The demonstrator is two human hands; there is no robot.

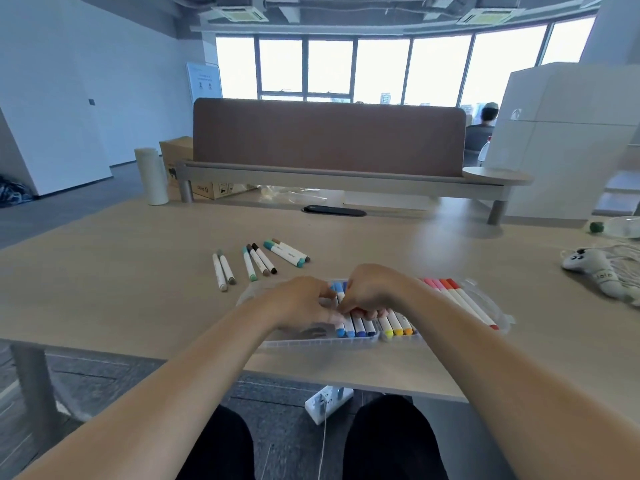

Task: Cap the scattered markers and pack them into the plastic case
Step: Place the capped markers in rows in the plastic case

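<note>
- Farthest left, seven loose markers lie on the table in three small clusters, beyond the case and well apart from both hands. They look capped from here, though I can't be sure of every end.
- The left hand is over the left part of the plastic case, fingers curled down toward the middle. Whether it pinches a marker or only steadies the row, I cannot tell.
- The blue markers sit side by side in the case at the table's near edge.
- The right hand meets the left above that row, fingers bent onto the marker bodies; what it holds is hidden.
- Yellow and orange markers fill the next section.
- Red and pink markers lie in clear plastic at the right.
- I'd judge they are seating a marker in the blue row; next is reaching far left for the loose ones.
</note>
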